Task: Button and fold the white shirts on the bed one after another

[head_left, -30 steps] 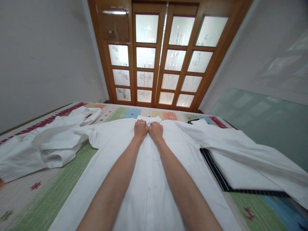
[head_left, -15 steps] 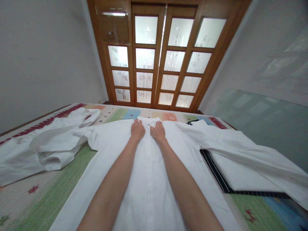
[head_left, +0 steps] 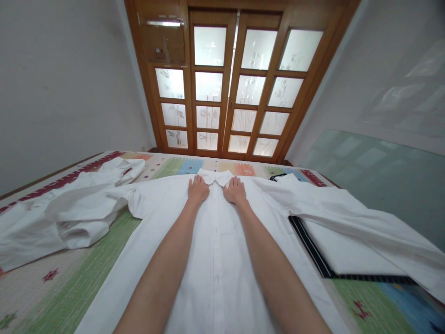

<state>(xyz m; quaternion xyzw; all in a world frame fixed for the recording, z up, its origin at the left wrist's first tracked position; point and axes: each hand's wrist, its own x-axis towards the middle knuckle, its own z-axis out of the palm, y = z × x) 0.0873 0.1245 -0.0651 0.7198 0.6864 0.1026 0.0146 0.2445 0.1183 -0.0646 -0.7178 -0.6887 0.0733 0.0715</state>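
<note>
A white button-up shirt point(head_left: 215, 241) lies spread out, front up, its collar point(head_left: 215, 177) at the far end and its sleeves reaching out to both sides. My left hand point(head_left: 198, 189) rests on the cloth just below the left side of the collar, fingers stretched forward. On the other side of the button strip, my right hand point(head_left: 235, 190) lies flat on the shirt below the right collar point, its fingers extended. Both forearms reach over the shirt's front.
A crumpled white garment point(head_left: 79, 211) lies at the left. Folded white cloth with black striped trim point(head_left: 351, 250) sits partly beneath the right sleeve. Under everything is a patterned multicoloured cover point(head_left: 104, 260). Wooden glass-paned doors point(head_left: 222, 83) stand beyond, with walls at both sides.
My right hand has slid outward to the right, away from the collar's centre. Its fingers have straightened and more of the collar shows. My left hand has hardly moved.
</note>
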